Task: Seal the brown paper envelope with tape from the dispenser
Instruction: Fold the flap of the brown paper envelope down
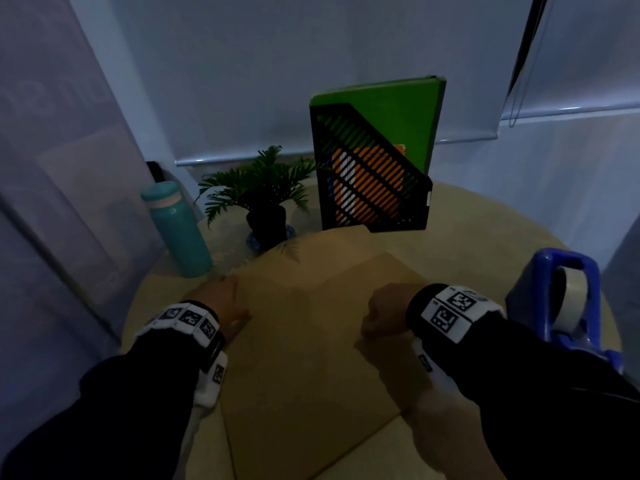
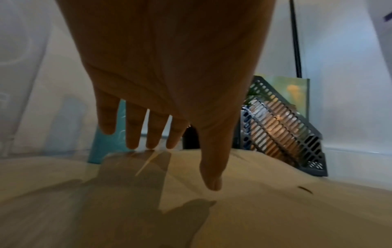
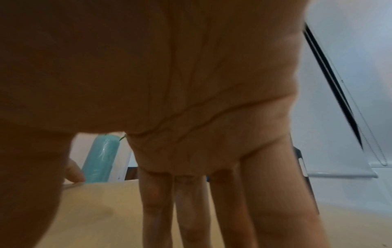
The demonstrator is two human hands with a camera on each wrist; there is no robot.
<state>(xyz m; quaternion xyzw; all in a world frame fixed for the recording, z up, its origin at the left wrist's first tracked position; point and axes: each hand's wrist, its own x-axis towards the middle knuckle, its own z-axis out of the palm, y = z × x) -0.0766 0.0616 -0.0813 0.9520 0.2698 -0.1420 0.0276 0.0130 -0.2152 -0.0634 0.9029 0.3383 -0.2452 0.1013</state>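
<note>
The brown paper envelope (image 1: 311,341) lies flat in the middle of the round beige table (image 1: 485,230). My left hand (image 1: 221,303) rests at its left edge. In the left wrist view the left hand's straight fingers (image 2: 152,134) touch down at the edge of the envelope (image 2: 254,218), the thumb hanging just above the paper. My right hand (image 1: 381,317) is on the envelope's right part, its straight fingers (image 3: 191,209) pointing down onto the paper (image 3: 101,209). A blue tape dispenser (image 1: 557,296) with a roll of clear tape stands to the right of my right wrist, untouched.
A teal bottle (image 1: 176,230), a small potted plant (image 1: 263,192) and a black slatted file holder (image 1: 370,181) with a green folder (image 1: 398,109) stand along the table's far side. Walls and window blinds close in behind.
</note>
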